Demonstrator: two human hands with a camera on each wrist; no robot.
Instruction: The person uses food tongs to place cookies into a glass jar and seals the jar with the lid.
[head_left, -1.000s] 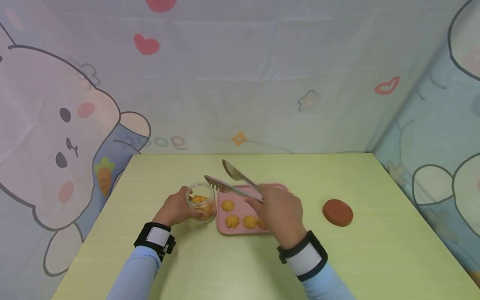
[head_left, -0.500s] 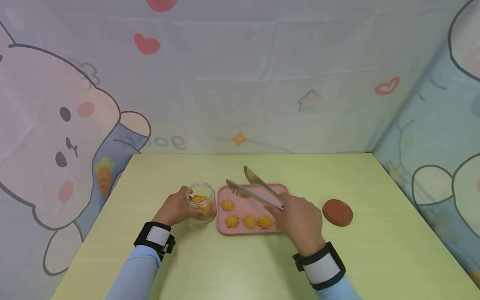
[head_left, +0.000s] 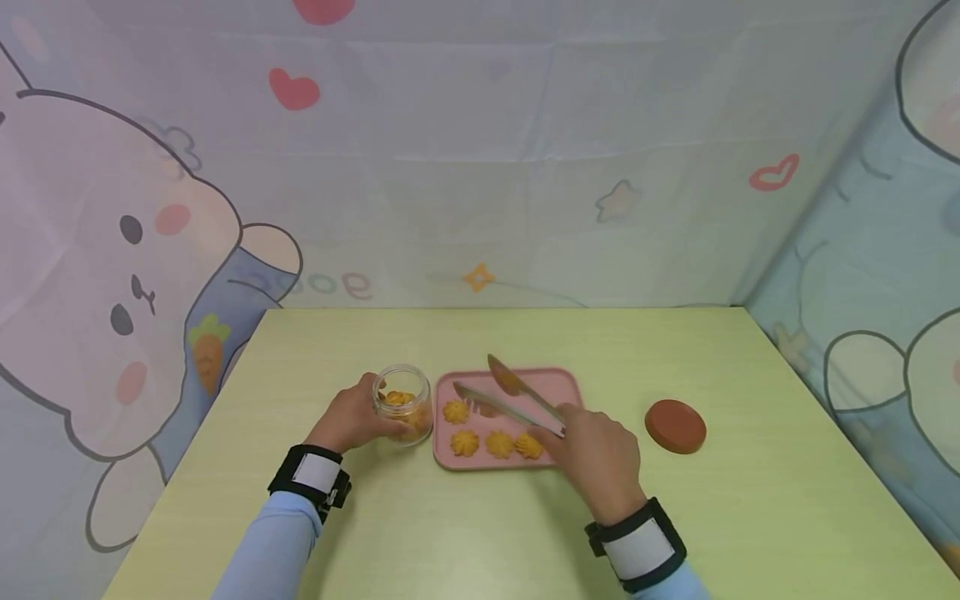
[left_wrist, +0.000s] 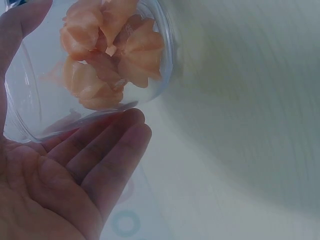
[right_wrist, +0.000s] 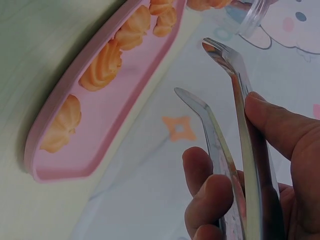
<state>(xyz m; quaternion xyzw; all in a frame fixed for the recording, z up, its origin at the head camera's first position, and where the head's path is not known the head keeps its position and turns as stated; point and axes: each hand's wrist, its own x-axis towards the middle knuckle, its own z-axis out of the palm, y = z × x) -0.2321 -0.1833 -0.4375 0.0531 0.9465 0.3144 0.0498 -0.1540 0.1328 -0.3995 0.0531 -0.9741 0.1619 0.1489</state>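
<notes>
Your right hand (head_left: 596, 454), gripping the tongs (head_left: 507, 382), has moved them from beside the jar (head_left: 415, 414) to over the pink tray (head_left: 555, 382), spread and apparently carrying nothing; so the work seems to turn toward the biscuits (head_left: 465, 442) there. Your left hand (head_left: 356, 417) has stayed around the jar, just beside the tray. On the pale worktop (head_left: 750, 500) lies a brown disc (head_left: 675, 426) (perhaps for closing the jar), before a cartoon-printed curtain (head_left: 637, 100).

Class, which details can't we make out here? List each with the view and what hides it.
Count of cookies in the jar: left wrist view, they overlap and the frame's top edge cuts some off.
Rear end of the tongs: head view, hidden by the right hand; right wrist view, cut off by the frame's bottom edge.
Underside of the brown lid: head view, hidden by the lid itself.
</notes>
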